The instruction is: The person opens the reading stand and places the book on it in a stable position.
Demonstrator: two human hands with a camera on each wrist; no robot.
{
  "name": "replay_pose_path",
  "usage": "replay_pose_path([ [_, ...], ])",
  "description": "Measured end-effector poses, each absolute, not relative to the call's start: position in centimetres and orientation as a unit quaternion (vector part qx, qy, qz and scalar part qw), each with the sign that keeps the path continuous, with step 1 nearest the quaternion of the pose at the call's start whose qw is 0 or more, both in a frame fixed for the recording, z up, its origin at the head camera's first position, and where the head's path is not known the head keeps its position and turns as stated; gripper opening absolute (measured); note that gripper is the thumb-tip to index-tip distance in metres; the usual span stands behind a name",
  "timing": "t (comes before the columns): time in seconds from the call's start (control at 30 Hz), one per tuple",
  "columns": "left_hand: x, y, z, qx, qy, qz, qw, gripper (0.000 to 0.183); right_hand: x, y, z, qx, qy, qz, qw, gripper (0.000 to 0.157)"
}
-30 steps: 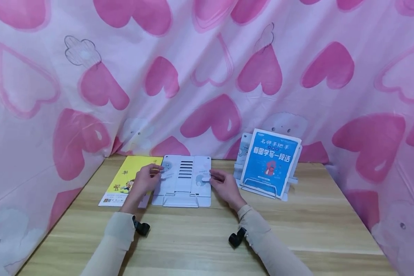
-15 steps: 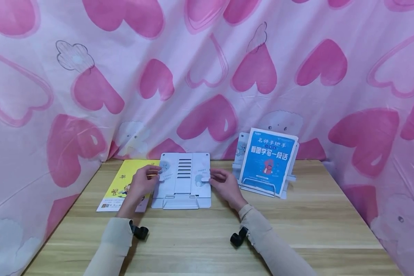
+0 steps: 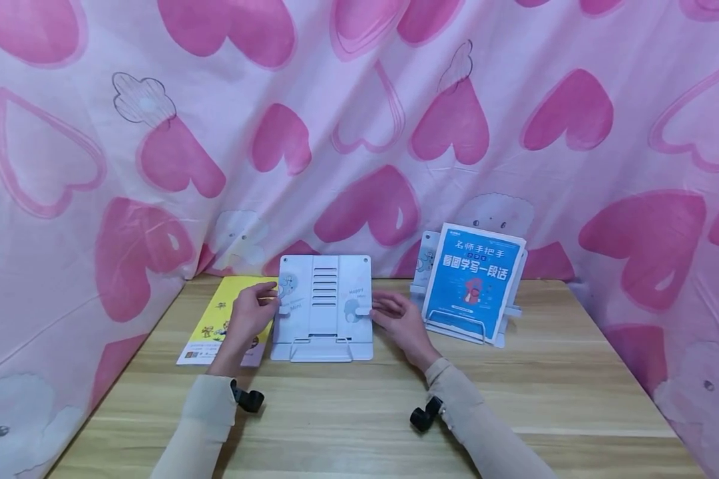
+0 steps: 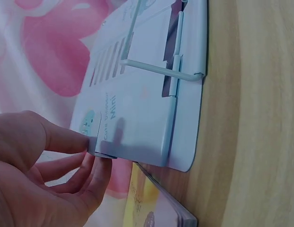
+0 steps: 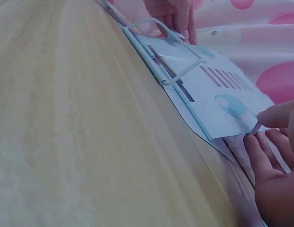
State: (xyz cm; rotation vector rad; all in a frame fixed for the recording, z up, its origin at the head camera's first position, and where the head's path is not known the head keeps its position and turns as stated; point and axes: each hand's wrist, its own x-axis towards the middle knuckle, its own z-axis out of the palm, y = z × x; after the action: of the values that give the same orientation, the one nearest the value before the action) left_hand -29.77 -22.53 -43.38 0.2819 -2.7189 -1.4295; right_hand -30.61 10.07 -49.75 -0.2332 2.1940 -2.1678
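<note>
A white book stand [image 3: 323,322] is set on the wooden counter [image 3: 347,419], directly between the two hands, with its foot rested on the wood and its slotted panel leaned back. Its left edge is reached by the left hand [image 3: 253,316], by which the small left clip [image 3: 284,310] is pinched between thumb and fingertips, the fingers being bent only loosely. At the opposite edge, the right clip [image 5: 255,127] is likewise pinched by the right hand [image 3: 404,326], the thumb being laid on the upper side and the fingers beneath. The stand is thus touched at its two sides, while the wire rest [image 4: 161,71] at its lower front is left free of both hands. A yellow book [image 3: 234,289] is laid flat just beside the stand, partly covered by the left hand and forearm. Beyond the right hand, a blue book [image 3: 467,286] is propped on a second stand [image 3: 425,259], tilted back. The counter is backed by a pink curtain [image 3: 359,100] printed with hearts.
</note>
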Motion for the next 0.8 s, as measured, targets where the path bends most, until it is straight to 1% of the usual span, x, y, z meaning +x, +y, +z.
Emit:
replay_pose_path([
  [0.2, -29.6, -22.6, -43.2, 0.083, -0.879, -0.467, 0.042, 0.052, -30.2, 10.3, -49.6, -0.084, 0.696, -0.713, 0.031, 0.057],
  [0.37, -29.7, -22.7, -43.0, 0.06, -0.872, -0.482, 0.056, 0.046, -29.8, 10.8, -49.4, -0.09, 0.704, -0.703, 0.044, 0.049],
  [0.47, -29.7, -22.7, -42.9, 0.049, -0.87, -0.486, 0.059, 0.046, -29.6, 11.2, -49.3, -0.098, 0.708, -0.697, 0.045, 0.044],
  [0.8, -29.4, -22.4, -42.3, 0.043, -0.86, -0.505, 0.06, 0.045, -28.9, 11.7, -48.8, -0.125, 0.714, -0.687, 0.044, 0.047],
])
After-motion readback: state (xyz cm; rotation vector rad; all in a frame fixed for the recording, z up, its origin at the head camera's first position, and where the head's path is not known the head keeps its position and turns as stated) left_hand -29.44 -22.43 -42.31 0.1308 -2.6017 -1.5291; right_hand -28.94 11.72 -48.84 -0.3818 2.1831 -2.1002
